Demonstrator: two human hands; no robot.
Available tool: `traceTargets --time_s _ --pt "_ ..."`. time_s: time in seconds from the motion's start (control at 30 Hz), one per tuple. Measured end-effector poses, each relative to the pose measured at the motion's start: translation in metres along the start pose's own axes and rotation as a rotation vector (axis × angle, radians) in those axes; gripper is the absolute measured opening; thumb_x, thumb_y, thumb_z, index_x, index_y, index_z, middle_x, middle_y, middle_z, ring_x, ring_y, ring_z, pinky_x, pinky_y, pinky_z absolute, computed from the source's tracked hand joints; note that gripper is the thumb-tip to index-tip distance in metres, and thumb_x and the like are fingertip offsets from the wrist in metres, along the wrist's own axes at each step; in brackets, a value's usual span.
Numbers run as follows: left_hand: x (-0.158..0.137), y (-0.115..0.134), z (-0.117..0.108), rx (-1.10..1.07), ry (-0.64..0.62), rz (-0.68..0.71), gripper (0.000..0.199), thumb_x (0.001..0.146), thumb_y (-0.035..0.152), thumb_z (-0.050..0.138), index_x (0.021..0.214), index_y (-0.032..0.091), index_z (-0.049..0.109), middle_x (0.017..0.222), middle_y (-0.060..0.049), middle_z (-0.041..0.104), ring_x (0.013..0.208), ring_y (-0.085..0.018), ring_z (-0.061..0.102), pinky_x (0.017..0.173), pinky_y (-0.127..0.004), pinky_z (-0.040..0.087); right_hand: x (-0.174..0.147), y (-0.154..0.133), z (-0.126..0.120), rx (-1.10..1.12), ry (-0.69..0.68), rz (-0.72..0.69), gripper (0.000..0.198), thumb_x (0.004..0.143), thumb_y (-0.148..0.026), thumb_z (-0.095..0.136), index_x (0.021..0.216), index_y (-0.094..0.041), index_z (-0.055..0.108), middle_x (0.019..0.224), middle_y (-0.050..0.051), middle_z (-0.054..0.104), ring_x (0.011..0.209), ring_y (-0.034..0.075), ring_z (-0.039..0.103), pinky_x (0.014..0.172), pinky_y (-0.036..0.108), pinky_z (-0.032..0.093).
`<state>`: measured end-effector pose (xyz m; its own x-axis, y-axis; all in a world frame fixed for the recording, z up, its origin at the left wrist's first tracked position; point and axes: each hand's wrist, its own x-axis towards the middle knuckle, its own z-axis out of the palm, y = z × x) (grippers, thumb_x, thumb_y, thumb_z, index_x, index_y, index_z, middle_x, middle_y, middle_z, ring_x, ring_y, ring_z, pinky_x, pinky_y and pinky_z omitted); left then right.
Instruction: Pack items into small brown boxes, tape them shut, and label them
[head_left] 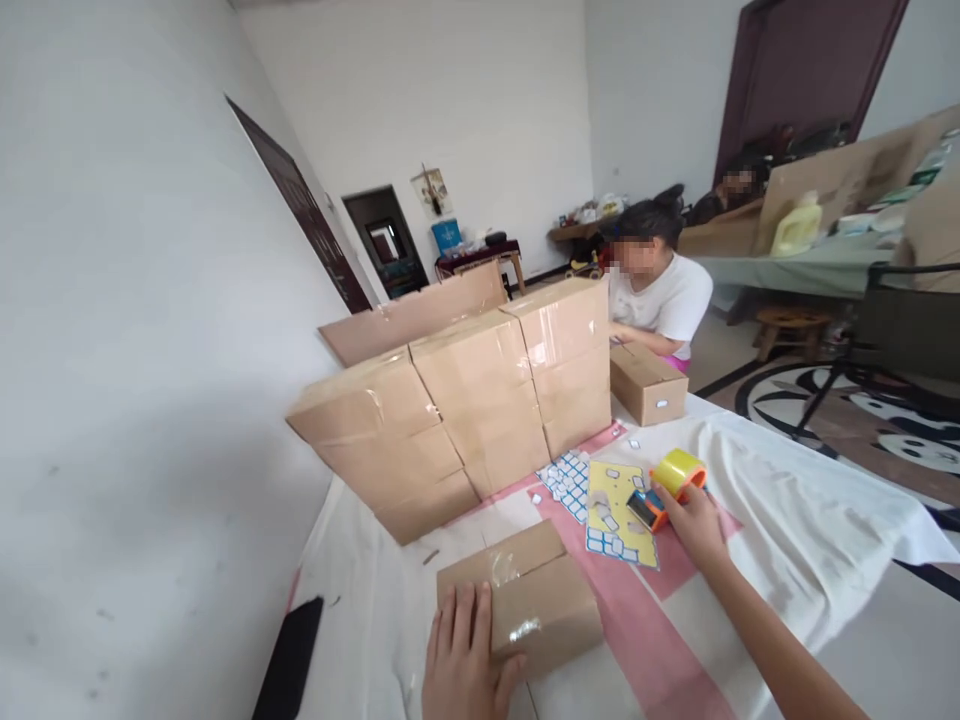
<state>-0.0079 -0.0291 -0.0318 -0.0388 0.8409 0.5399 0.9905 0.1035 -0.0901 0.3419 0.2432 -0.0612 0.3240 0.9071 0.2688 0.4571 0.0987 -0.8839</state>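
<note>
A taped cardboard box (547,590) lies on the near part of the table, with shiny strips of tape on its top and side. My left hand (465,650) rests on its near left part, fingers outstretched. Farther right, my right hand (694,525) is wrapped round a tape dispenser (679,472) with an orange frame and a yellow roll. Under the dispenser's front end lies a yellow sticker sheet (619,535) with several blue-edged white labels. A second label sheet (566,480) lies beside it, partly covered.
Stacked cardboard boxes (480,400) form a wall across the table's far side. Another box (649,385) stands at the far right, near a person (660,285) in a white shirt. A black object (289,660) lies at the left edge. The white tablecloth (810,490) hangs over the right edge.
</note>
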Motion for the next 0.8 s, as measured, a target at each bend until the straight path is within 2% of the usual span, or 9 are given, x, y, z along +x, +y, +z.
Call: traceTargets --time_s 0.13,0.23,0.33,0.4,0.47,0.57,0.67,0.73,0.8 --pt "0.022 -0.012 0.005 0.004 -0.031 -0.108 0.057 0.085 0.032 0.066 0.142 0.029 0.060 0.145 -0.006 0.063 0.136 -0.032 0.053 0.116 -0.052 0.037 -0.024 -0.023 -0.012 0.282 -0.086 -0.013 0.051 0.074 -0.067 0.070 0.083 -0.017 0.068 0.081 0.013 0.076 0.076 0.032 0.071 0.062 0.038 0.057" --pt "0.050 -0.005 -0.026 -0.044 -0.156 -0.231 0.053 0.085 0.031 0.069 0.138 0.024 0.063 0.139 -0.010 0.066 0.133 -0.033 0.055 0.118 -0.058 0.033 -0.061 -0.049 -0.023 0.497 -0.224 -0.030 0.051 0.080 -0.061 0.072 0.104 -0.016 0.070 0.099 0.014 0.078 0.088 0.031 0.074 0.069 0.037 0.062" --pt "0.069 0.024 -0.070 -0.159 -0.137 -0.227 0.057 0.085 0.039 0.073 0.138 0.021 0.063 0.147 -0.015 0.057 0.142 -0.040 0.042 0.118 -0.062 0.028 -0.108 -0.075 -0.030 0.639 -0.377 -0.036 0.045 0.085 -0.056 0.071 0.110 -0.019 0.069 0.100 0.012 0.078 0.085 0.027 0.074 0.069 0.035 0.062" --pt "0.070 0.056 -0.089 -0.401 -0.146 -0.209 0.049 0.088 0.047 0.068 0.131 0.024 0.068 0.134 -0.014 0.062 0.128 -0.037 0.052 0.109 -0.057 0.040 -0.139 -0.089 -0.032 0.694 -0.447 -0.067 0.040 0.089 -0.056 0.068 0.108 -0.021 0.070 0.101 0.012 0.078 0.084 0.026 0.075 0.071 0.034 0.063" --pt "0.061 0.091 -0.096 -0.775 -0.232 -0.164 0.033 0.095 0.050 0.058 0.109 0.028 0.078 0.114 -0.010 0.064 0.110 -0.027 0.059 0.101 -0.045 0.047 -0.163 -0.098 -0.032 0.704 -0.480 -0.154 0.040 0.094 -0.057 0.060 0.107 -0.022 0.071 0.100 0.012 0.078 0.087 0.027 0.075 0.075 0.036 0.062" --pt "0.039 0.130 -0.091 -1.214 -0.257 -0.250 0.042 0.095 0.056 0.055 0.083 0.026 0.082 0.094 -0.007 0.058 0.098 -0.022 0.058 0.094 -0.037 0.048 -0.183 -0.101 -0.033 0.650 -0.470 -0.353 0.052 0.101 -0.062 0.041 0.096 -0.022 0.073 0.089 0.011 0.076 0.079 0.026 0.072 0.075 0.038 0.061" --pt "0.017 0.148 -0.088 -1.351 -0.115 -0.402 0.044 0.091 0.059 0.061 0.077 0.024 0.082 0.086 -0.005 0.053 0.091 -0.021 0.056 0.088 -0.034 0.048 -0.183 -0.098 -0.036 0.533 -0.389 -0.537 0.063 0.101 -0.064 0.035 0.071 -0.021 0.068 0.070 0.009 0.070 0.067 0.023 0.065 0.070 0.038 0.057" --pt "0.004 0.154 -0.091 -1.362 -0.093 -0.444 0.045 0.092 0.058 0.060 0.078 0.021 0.082 0.083 -0.005 0.056 0.084 -0.018 0.056 0.080 -0.031 0.047 -0.179 -0.097 -0.037 0.478 -0.280 -0.541 0.065 0.098 -0.068 0.038 0.059 -0.021 0.059 0.058 0.006 0.061 0.058 0.021 0.058 0.063 0.036 0.053" --pt "-0.010 0.161 -0.094 -1.344 -0.151 -0.448 0.047 0.094 0.055 0.057 0.078 0.018 0.081 0.076 -0.004 0.061 0.072 -0.016 0.055 0.069 -0.028 0.045 -0.177 -0.103 -0.037 0.528 -0.168 -0.397 0.065 0.097 -0.070 0.038 0.059 -0.021 0.057 0.054 0.004 0.057 0.053 0.019 0.054 0.056 0.033 0.049"
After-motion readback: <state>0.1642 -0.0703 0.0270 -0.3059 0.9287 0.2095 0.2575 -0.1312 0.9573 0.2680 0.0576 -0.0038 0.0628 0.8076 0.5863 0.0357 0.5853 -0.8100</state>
